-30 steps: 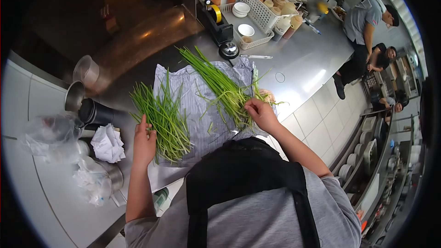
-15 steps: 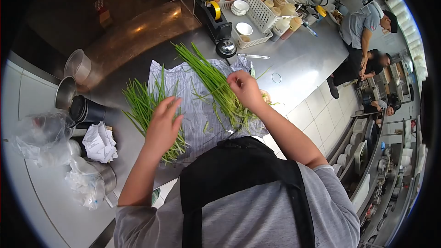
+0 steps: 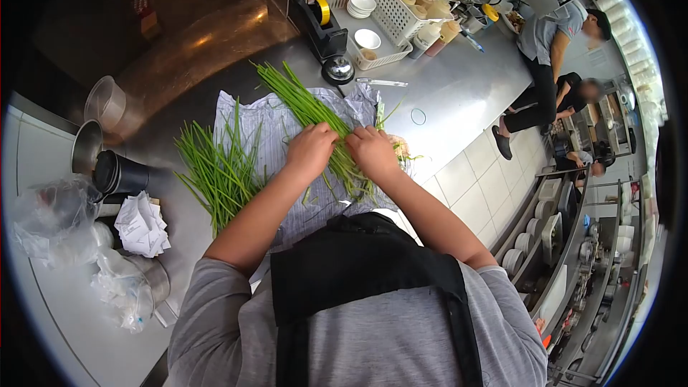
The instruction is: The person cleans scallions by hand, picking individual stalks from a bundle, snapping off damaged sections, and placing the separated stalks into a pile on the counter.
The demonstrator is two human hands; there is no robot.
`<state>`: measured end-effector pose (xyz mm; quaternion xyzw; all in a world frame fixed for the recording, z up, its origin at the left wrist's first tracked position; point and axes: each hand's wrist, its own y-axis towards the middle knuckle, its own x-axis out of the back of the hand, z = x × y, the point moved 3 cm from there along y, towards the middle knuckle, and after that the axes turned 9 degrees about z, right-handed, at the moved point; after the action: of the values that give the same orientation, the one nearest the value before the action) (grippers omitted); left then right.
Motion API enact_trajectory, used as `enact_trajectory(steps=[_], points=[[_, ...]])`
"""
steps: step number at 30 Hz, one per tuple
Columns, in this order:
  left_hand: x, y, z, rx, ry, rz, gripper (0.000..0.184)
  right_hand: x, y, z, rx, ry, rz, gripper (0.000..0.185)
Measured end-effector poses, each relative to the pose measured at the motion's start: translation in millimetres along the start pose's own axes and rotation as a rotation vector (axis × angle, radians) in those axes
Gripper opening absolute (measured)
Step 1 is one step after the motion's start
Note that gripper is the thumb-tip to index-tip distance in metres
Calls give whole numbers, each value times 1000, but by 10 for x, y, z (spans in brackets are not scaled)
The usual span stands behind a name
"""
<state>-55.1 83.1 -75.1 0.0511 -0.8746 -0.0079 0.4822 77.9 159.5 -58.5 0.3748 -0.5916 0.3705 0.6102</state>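
Observation:
A bundle of long green stalks (image 3: 295, 99) lies slanting over a crumpled grey cloth or paper sheet (image 3: 234, 116). On the bundle's left edge rests my left hand (image 3: 312, 149), its fingers bent together at the stalks. My right hand (image 3: 372, 152) is closed at the bundle's right side, close beside the left one. Whatever either hand pinches is hidden by the fingers. A second, looser pile of green stalks (image 3: 221, 172) lies at the left of the sheet, apart from both hands.
Past the bundle stand a bell (image 3: 337, 69), a tape dispenser (image 3: 324, 37) and a white basket (image 3: 390, 11) with bottles. At left are crumpled papers (image 3: 142, 224), a dark cup (image 3: 118, 172) and plastic bags (image 3: 57, 218). Co-workers (image 3: 550, 43) are at the right.
My left hand has moved right, from the left pile to the bundle. My right hand lifted from the bundle's lower end and is now beside my left hand. The view has shifted slightly.

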Motion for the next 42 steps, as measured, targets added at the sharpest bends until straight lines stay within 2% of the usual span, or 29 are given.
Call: enact_trajectory(steps=[5, 7, 8, 9, 11, 12, 13, 15, 16, 18, 19, 22, 25, 27, 28, 30, 33, 37, 40, 42], points=[[201, -90, 16, 11, -90, -48, 21, 348, -114, -54, -9, 54, -62, 9], [234, -102, -9, 1, -180, -111, 26, 387, -230, -186, -217, 673, -187, 14], [255, -107, -28, -9, -269, -176, 31, 368, -292, -247, -263, 805, -190, 15], [255, -91, -82, -14, -273, -174, 31, 394, -321, -231, -269, 801, -191, 15], [282, -93, -123, 135, -626, -440, 49, 378, -384, -194, -466, 1370, -132, 15], [225, -85, -120, 184, -779, -378, 53, 415, -392, -145, -445, 1450, -128, 20], [196, -80, -152, 183, -781, -379, 53, 413, -392, -122, -444, 1447, -127, 20], [73, -82, -189, 340, -1488, -410, 49, 406, -373, -85, -452, 1509, -150, 20], [86, -112, -215, 341, -1486, -415, 49, 399, -369, -69, -447, 1511, -147, 20], [97, -152, -307, 251, -1646, -239, 41, 377, -357, -36, -445, 1475, -124, 19], [105, -165, -326, 253, -1643, -242, 41, 371, -351, -13, -442, 1478, -122, 19], [129, -190, -428, 212, -1579, -189, 26, 350, -356, 61, -412, 1455, -129, 14], [112, -188, -446, 233, -1590, -187, 23, 371, -358, 85, -369, 1421, -152, 13], [121, -186, -461, 241, -1595, -198, 22, 371, -384, 91, -468, 1678, -97, 13], [125, -186, -464, 248, -1600, -212, 21, 377, -395, 80, -471, 1680, -100, 13], [108, -189, -469, 247, -1607, -207, 20, 336, -445, 52, -616, 1930, -90, 13], [116, -190, -466, 255, -1637, -227, 20, 327, -509, 25, -649, 2024, -66, 14], [141, -182, -400, 270, -1654, -264, 20, 315, -603, -30, -685, 2018, -69, 14], [199, -186, -382, 265, -1661, -300, 19, 143, -727, -174, -641, 1846, -75, 14], [229, -192, -373, 256, -1658, -307, 19, 69, -818, -262, -562, 1575, -90, 17]])
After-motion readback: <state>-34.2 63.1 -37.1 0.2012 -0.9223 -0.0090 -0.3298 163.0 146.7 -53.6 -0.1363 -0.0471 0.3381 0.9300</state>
